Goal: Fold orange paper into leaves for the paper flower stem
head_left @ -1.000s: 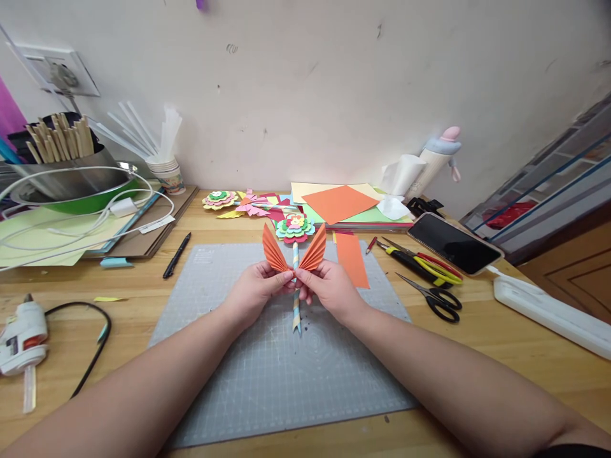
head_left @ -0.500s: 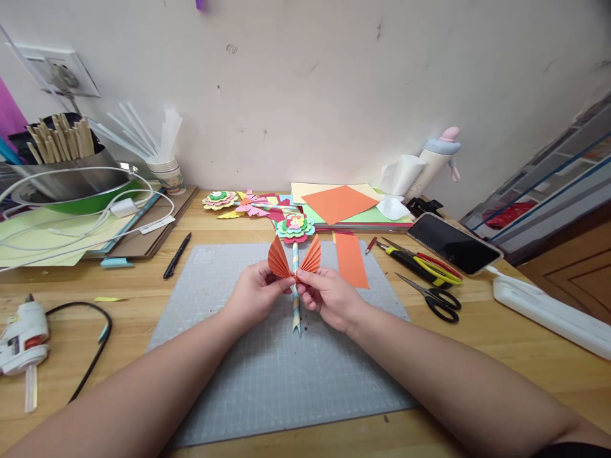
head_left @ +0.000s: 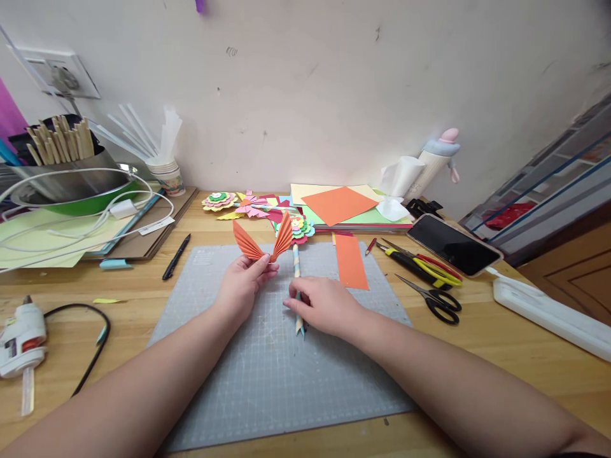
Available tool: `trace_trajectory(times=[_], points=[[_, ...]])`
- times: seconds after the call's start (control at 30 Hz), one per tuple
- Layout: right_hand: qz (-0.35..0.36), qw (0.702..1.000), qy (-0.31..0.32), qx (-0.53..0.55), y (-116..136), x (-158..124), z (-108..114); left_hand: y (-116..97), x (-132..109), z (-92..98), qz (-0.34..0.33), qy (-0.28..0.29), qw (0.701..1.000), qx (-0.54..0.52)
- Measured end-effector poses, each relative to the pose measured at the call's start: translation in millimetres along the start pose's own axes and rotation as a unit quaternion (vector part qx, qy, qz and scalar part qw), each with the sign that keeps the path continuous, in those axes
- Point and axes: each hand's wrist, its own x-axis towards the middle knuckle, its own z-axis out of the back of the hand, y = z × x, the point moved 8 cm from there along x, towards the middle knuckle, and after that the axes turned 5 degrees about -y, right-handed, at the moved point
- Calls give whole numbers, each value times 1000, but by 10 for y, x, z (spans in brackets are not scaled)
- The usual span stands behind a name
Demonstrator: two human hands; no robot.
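My left hand (head_left: 244,283) pinches an orange pleated paper piece (head_left: 258,245) at its gathered middle, its two fanned wings pointing up. A paper flower (head_left: 296,254) with layered coloured petals and a striped blue-and-cream stem lies on the grey cutting mat (head_left: 229,394). My right hand (head_left: 322,304) is over the lower stem, with curled fingers and thumb around it. The stem's notched end sticks out below the hand. Part of the flower head is behind the right orange wing.
An orange paper strip (head_left: 352,262) lies right of the flower. Scissors (head_left: 436,298), pliers (head_left: 420,264) and a phone (head_left: 453,243) are on the right. At left are a glue gun (head_left: 23,340) and a pen (head_left: 176,256). Coloured paper sheets (head_left: 338,203) are stacked by the wall.
The orange pleated piece has moved up and left off the stem in my left hand. My right hand has let go of it and moved down to the lower stem.
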Motion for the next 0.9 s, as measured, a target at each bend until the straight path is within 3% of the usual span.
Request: trace_trajectory(times=[0.13, 0.3, 0.53, 0.7, 0.9], points=[[-58, 998, -18, 25, -124, 2, 43, -9, 25, 24, 4, -17, 999, -31], [-113, 982, -34, 150, -278, 82, 21, 1, 52, 64, 8, -37, 997, -63], [-208, 899, 10, 386, -240, 63, -122, 25, 74, 120, 32, -61, 994, -85], [-213, 865, 1, 454, -215, 39, -119, 5, 84, 133, 29, -66, 993, -90], [-171, 869, -82, 456, -232, 45, -21, -195, -7, 137, -48, -77, 994, -67]])
